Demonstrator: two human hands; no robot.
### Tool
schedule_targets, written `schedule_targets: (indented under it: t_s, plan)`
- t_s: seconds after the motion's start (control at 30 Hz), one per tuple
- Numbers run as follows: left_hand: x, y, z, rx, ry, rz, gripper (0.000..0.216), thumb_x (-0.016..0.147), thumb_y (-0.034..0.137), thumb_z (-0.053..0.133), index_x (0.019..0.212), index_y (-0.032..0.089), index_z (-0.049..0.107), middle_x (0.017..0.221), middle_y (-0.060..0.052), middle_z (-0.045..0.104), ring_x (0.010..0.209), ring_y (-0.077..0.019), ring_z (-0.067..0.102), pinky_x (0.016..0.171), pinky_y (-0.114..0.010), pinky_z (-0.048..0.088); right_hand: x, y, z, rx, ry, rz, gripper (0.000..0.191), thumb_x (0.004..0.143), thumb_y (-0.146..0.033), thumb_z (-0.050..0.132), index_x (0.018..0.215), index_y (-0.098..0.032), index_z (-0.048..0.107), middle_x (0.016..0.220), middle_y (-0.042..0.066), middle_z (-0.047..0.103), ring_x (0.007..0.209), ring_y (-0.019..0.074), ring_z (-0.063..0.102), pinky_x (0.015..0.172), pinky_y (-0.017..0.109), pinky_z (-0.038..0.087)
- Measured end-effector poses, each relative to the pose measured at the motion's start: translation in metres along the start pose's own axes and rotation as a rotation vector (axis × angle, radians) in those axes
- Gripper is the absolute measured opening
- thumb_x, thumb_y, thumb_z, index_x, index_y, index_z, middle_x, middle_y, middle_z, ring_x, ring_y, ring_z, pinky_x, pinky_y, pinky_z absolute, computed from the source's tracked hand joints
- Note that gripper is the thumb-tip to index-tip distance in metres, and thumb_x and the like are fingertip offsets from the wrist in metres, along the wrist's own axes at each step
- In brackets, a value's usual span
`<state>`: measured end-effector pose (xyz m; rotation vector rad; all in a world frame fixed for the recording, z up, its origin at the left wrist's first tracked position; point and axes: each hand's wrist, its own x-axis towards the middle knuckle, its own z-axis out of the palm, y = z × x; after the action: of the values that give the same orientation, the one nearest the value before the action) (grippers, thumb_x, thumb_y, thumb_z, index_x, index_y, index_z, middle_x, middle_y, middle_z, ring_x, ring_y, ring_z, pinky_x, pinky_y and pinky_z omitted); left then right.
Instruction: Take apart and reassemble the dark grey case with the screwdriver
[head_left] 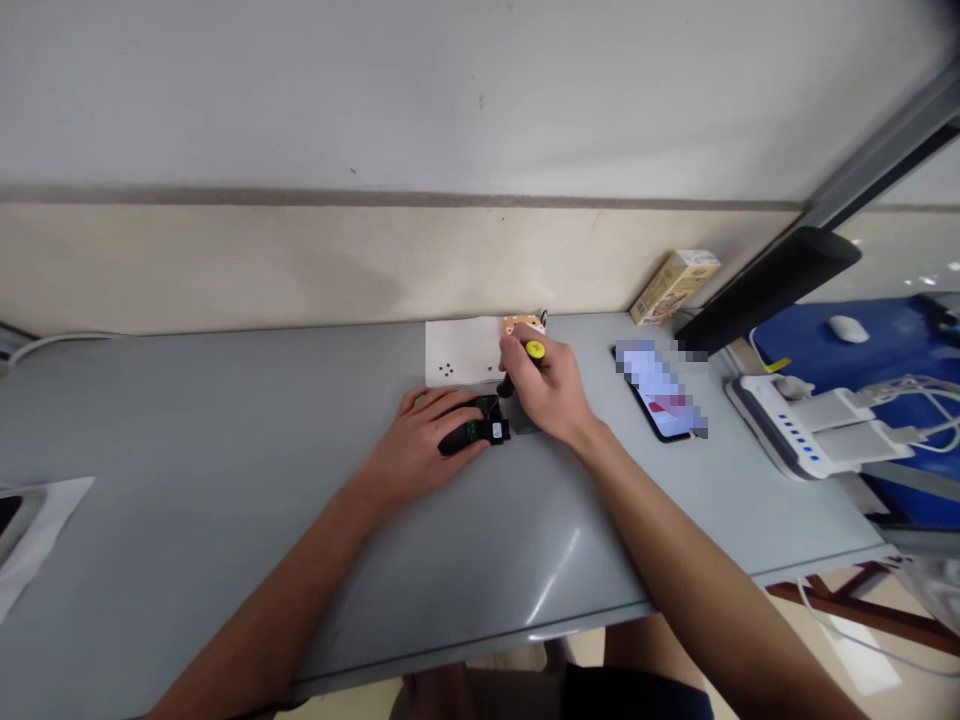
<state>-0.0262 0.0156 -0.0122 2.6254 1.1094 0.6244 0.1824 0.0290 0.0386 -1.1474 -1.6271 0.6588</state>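
Note:
A small black electronic device (454, 440) with a bit of green circuit board and a white label lies on the grey table. My left hand (427, 440) is closed over it from the left, fingers across its top and thumb along the near side. In my right hand (551, 385) is a screwdriver (535, 350) with a yellow-capped handle, fingers wrapped round it. Its shaft slants down to the left, and its tip is at the device's upper right part; whether it touches a screw I cannot tell. A dark flat piece (529, 418) lies partly hidden under my right hand.
Behind the hands, a white paper sheet (454, 345) carries several tiny dark pieces, with an orange patterned item (523, 324) beside it. To the right are a phone (660, 390), a carton (675, 287), a black post (772, 285) and a white power strip (780, 425) with chargers.

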Motion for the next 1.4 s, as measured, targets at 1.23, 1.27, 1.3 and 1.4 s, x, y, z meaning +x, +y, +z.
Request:
schedule_targets:
  t_s: [1.23, 1.27, 1.3, 1.4]
  plan:
    - [-0.002, -0.005, 0.004, 0.047, 0.041, 0.046, 0.025, 0.100, 0.041, 0.063, 0.119, 0.027, 0.069, 0.141, -0.005, 0.065, 0.127, -0.0260, 0.062, 0.112, -0.046, 0.036, 0.007, 0.009, 0.005, 0.976, 0.024, 0.264, 0.036, 0.084, -0.054, 0.075, 0.085, -0.024, 0.054, 0.092, 0.000, 0.061, 0.079, 0.0125, 0.062, 0.073, 0.029, 0.052]
    - [-0.002, -0.004, 0.004, 0.045, 0.037, 0.044, 0.025, 0.100, 0.041, 0.063, 0.119, 0.028, 0.069, 0.142, -0.005, 0.065, 0.127, -0.0261, 0.062, 0.112, -0.046, 0.036, 0.007, 0.011, 0.006, 0.956, 0.028, 0.251, 0.039, 0.083, -0.052, 0.077, 0.082, -0.024, 0.051, 0.093, -0.001, 0.063, 0.077, 0.0120, 0.063, 0.071, 0.029, 0.052]
    - [-0.002, -0.004, 0.004, 0.044, 0.032, 0.042, 0.025, 0.100, 0.041, 0.063, 0.120, 0.028, 0.069, 0.142, -0.004, 0.065, 0.128, -0.0261, 0.061, 0.112, -0.046, 0.036, 0.006, 0.014, 0.008, 0.926, 0.030, 0.234, 0.040, 0.083, -0.052, 0.078, 0.080, -0.024, 0.049, 0.089, -0.002, 0.063, 0.070, 0.0107, 0.061, 0.067, 0.028, 0.050]
    - [-0.001, -0.003, 0.004, 0.050, 0.028, 0.039, 0.025, 0.100, 0.042, 0.062, 0.120, 0.028, 0.069, 0.140, -0.004, 0.066, 0.128, -0.0257, 0.061, 0.113, -0.047, 0.034, 0.005, 0.017, 0.013, 0.859, 0.038, 0.199, 0.042, 0.088, -0.053, 0.073, 0.077, -0.024, 0.045, 0.064, -0.007, 0.047, 0.048, 0.0069, 0.042, 0.050, 0.025, 0.036]
